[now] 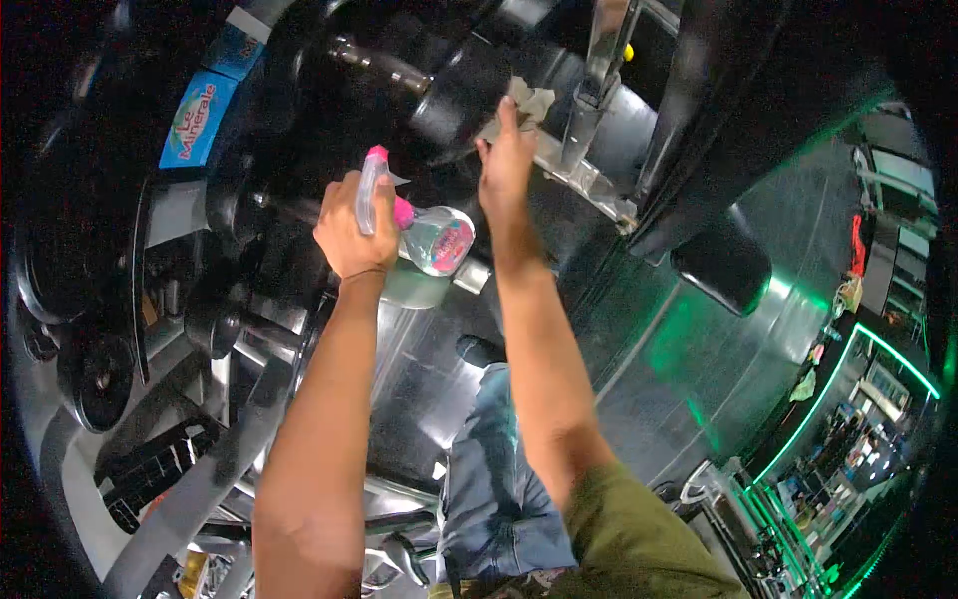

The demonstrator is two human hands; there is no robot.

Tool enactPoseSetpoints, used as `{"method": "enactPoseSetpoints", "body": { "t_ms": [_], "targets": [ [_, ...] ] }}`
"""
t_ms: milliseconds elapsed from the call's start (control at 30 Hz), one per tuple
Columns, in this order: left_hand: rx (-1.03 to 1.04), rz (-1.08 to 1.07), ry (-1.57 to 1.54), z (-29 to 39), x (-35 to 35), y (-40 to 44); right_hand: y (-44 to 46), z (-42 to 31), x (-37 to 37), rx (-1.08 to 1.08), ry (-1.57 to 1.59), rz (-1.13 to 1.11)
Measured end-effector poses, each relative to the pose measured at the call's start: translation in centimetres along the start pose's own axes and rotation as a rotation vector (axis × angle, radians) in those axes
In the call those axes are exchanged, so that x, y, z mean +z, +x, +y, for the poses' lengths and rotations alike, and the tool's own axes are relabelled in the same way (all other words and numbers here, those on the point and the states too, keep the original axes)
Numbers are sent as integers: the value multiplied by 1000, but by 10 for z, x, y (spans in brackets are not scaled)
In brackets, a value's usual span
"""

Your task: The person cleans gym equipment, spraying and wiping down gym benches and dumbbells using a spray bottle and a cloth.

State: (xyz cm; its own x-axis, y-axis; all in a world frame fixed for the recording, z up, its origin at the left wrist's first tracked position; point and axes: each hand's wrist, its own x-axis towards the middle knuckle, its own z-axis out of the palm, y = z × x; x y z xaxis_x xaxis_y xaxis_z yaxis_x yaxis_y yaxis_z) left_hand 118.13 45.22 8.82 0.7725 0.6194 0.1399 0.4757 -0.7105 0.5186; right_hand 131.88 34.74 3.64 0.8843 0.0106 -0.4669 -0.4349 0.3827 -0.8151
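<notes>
My left hand (356,222) is wrapped around the neck and trigger of a clear spray bottle (434,243) with a pink nozzle and a pink label. Clear liquid shows inside the bottle, which is tilted sideways. Higher up and to the right, my right hand (509,160) has a pale, crumpled cloth (532,104) under its fingers. This cloth lies against a metal bar (584,185) of the gym machine, beside a dark round part (464,100). Part of the cloth is hidden by the fingers.
Weight plates (95,374) and grey frame tubes (215,509) fill the left side. A blue "Le Minerale" sign (200,118) is at upper left. To the right, a black pad (723,262) stands above the dark floor (689,349). Green-lit mirror edging (806,424) runs along the far right.
</notes>
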Motion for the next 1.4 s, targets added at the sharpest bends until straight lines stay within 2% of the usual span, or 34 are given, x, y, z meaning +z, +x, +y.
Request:
{"method": "enactPoseSetpoints", "body": {
  "t_ms": [67, 167, 233, 333, 367, 467, 533, 567, 600, 667, 733, 800, 833, 900, 933, 1000, 1033, 1067, 1133, 1200, 1267, 1333, 1367, 1400],
  "targets": [
    [10, 27, -21, 4, 1, 0, -17, 14, -2, -120, 26, -47],
    [31, 20, 1, 0, 1, 1, -43, 27, -15, -87, -50, -109],
    [75, 35, -5, -1, 1, 1, -45, 34, -20, 67, -62, -139],
    [67, 59, -16, -2, 3, -1, -27, 38, -19, 140, -73, -256],
    [72, 61, -15, 0, 2, 0, 4, 75, -28, 152, -122, -177],
    [84, 70, -8, 5, 0, 2, 47, 91, -30, 34, -94, -190],
    [81, 80, 14, 2, 2, 1, 54, 68, -21, 110, -111, -87],
    [80, 76, 19, 3, 1, 1, 39, 42, -4, 106, -41, 47],
    [74, 69, 14, 5, 1, 1, 36, 39, -3, 110, -39, 48],
    [68, 66, 8, 5, 0, 3, 32, 30, -2, -25, 13, -29],
    [36, 51, 39, 5, 1, 2, 5, 29, -9, -102, -99, -19],
    [44, 52, 47, 5, 0, 3, -12, 46, -21, -266, -262, -85],
    [53, 50, 57, 5, 0, 3, -22, 44, -22, -269, -262, -87],
    [52, 51, 57, 5, 0, 3, -37, 40, -23, -44, -208, -179],
    [52, 49, 58, 5, 0, 3, -25, 54, -29, -44, -209, -180],
    [65, 54, 46, 5, 1, 3, 1, 77, -34, 96, -140, -301],
    [78, 56, 34, 5, 0, 4, -1, 67, -23, 105, -132, -164],
    [81, 59, 38, 7, 0, 4, 19, 73, -25, 105, -127, -166],
    [53, 87, 7, 11, -3, 2, 87, 107, -38, 211, 170, -64],
    [91, 54, 33, 0, 1, 2, 98, 78, -22, -48, -136, 13],
    [63, 38, 31, 8, -3, 4, 65, 27, -9, -34, -288, 51],
    [28, 52, 17, 9, -2, 4, 43, 6, -6, -241, -395, 43],
    [8, 54, 14, 8, -2, 4, 21, -9, -2, -348, -592, 81],
    [-9, 72, 10, 8, -3, 5, 7, -12, -5, -357, -600, 59]
  ]
}}
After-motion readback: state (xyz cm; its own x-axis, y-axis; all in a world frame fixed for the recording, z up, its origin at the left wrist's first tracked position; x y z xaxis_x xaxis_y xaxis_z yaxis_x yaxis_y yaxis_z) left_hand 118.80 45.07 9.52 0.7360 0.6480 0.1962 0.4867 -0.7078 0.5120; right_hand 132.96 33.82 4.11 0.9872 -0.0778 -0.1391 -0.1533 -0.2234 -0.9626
